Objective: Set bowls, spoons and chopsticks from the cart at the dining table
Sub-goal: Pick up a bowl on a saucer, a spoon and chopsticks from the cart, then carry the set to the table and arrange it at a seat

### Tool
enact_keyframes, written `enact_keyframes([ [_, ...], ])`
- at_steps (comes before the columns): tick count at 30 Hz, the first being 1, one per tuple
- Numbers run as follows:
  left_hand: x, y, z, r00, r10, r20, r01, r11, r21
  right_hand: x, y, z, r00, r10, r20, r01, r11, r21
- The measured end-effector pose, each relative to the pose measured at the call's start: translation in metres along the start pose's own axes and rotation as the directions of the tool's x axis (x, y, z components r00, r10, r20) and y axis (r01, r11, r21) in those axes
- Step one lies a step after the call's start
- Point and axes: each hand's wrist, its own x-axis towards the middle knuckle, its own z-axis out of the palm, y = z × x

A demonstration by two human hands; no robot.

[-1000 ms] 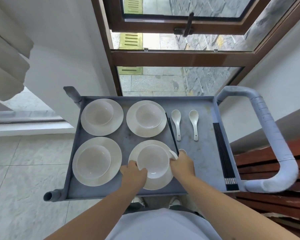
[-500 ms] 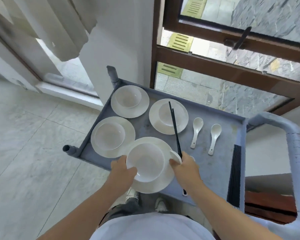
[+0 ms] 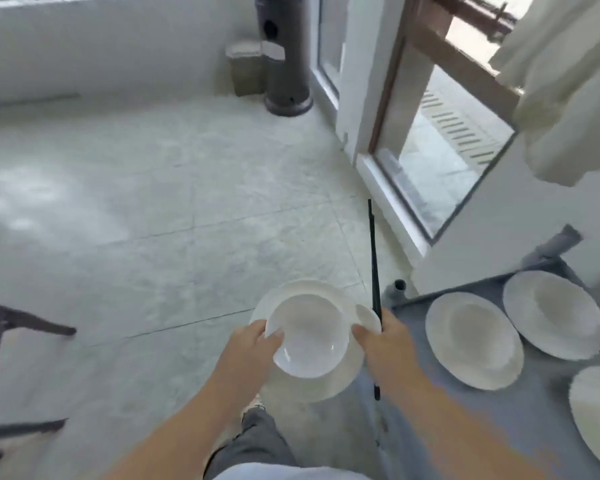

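Note:
A white bowl [image 3: 309,336] sits on a white plate [image 3: 321,386], and I carry both over the floor, left of the cart [image 3: 492,289]. My left hand [image 3: 253,344] grips the set's left rim, thumb on the bowl's edge. Gripping the right rim, my right hand [image 3: 383,341] also pinches a pair of black chopsticks [image 3: 374,271] that point away from me and a white spoon [image 3: 368,318] against the plate. Three more bowl-on-plate sets [image 3: 473,339] stay on the grey cart at the right.
Pale tiled floor [image 3: 153,209] spreads ahead and to the left. A dark cylindrical stand [image 3: 284,57] rises at the back beside a glass door [image 3: 440,140]. Dark chair legs [image 3: 21,323] show at the left edge. A light curtain [image 3: 565,81] hangs at the upper right.
Both hands lifted the bowl-and-plate set with chopsticks and spoon off the cart. My view has swung left, so the cart now lies at the right edge.

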Motion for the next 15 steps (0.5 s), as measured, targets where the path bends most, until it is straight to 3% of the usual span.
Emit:
enact_keyframes([
  [8, 0.044, -0.013, -0.196, 0.981, -0.059, -0.183, 0.008, 0.964, -0.267, 0.078, -0.120, 0.191, 0.953, -0.092, 0.289, 0.119, 0.990, -0.078],
  [15, 0.090, -0.008, -0.305, 0.948, -0.131, -0.291, 0.013, 0.927, -0.376, 0.133, -0.199, 0.310, 0.898, -0.084, 0.432, 0.156, 0.979, -0.134],
])
